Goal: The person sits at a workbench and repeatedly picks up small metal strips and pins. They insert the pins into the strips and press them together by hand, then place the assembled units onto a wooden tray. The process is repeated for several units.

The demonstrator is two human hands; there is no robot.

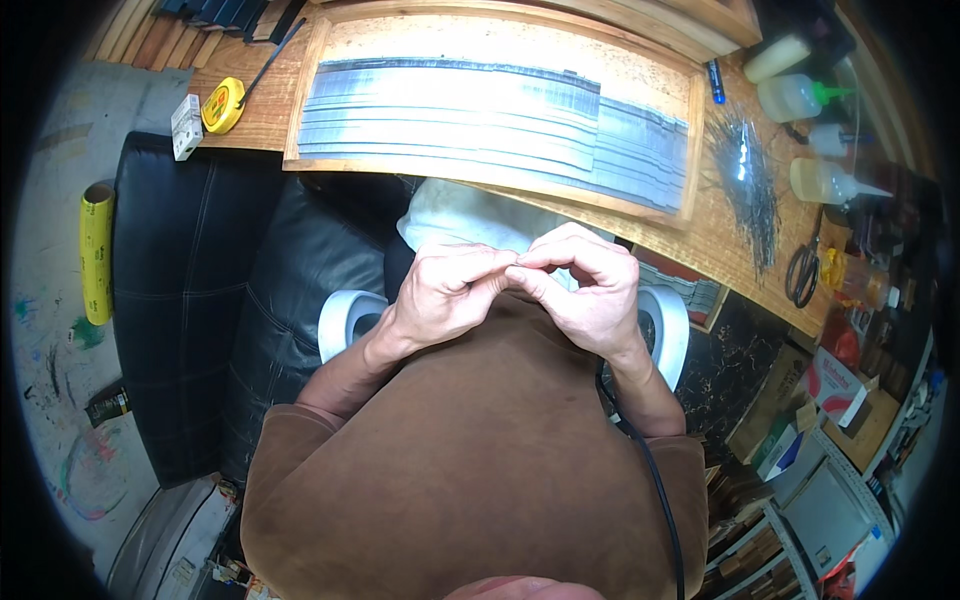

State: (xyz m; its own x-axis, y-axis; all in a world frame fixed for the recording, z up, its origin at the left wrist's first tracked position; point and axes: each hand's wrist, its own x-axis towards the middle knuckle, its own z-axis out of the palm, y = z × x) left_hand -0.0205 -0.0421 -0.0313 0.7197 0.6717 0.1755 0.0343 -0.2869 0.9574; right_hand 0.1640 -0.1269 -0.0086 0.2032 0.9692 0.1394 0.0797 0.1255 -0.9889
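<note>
In front of my chest, my left hand (452, 290) and my right hand (592, 285) meet, fingertips touching. Thumb and index finger are pinched on each hand. Whatever lies between the fingertips, if anything, is too small to make out. Just beyond the hands is a bench with a shallow wooden-framed tray (640, 207) on it. Layered rows of thin grey strips (450, 115) fill much of the tray. To its right, a loose bundle of thin dark wire-like pieces (745, 190) lies on the bench top.
Scissors (802, 272), squeeze bottles (825, 182) and a blue marker (716, 82) are at the bench's right. A yellow tape measure (222, 106) and small white box (187, 128) sit at its left. A black leather couch (180, 300) stands left; a black cable (655, 490) hangs beside me.
</note>
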